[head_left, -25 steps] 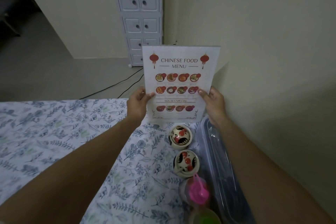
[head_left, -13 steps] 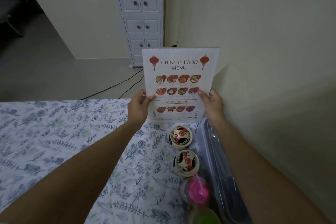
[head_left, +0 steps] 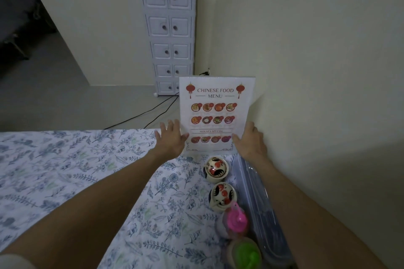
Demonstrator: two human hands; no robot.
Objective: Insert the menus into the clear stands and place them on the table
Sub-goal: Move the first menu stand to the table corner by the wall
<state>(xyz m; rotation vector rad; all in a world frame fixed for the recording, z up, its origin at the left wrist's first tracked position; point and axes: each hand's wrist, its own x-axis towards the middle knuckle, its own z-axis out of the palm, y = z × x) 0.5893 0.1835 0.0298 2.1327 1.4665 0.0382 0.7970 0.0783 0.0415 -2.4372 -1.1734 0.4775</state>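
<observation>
Two bare forearms reach in from the lower edge, uncovered from elbow to wrist. The left hand (head_left: 171,140) and right hand (head_left: 251,142) wear no gloves, rings or watch.

Upright printed menu sheet in clear stand (head_left: 215,116): on floral-clothed table (head_left: 65,170) at far right corner, beside wall. Before it, in a row toward the viewer: two lidded rooster-painted ceramic jars (head_left: 216,169), pink-capped bottle (head_left: 236,218), green-capped bottle (head_left: 246,252). Long clear plastic lidded box (head_left: 260,207): right of that row, along the wall.
</observation>
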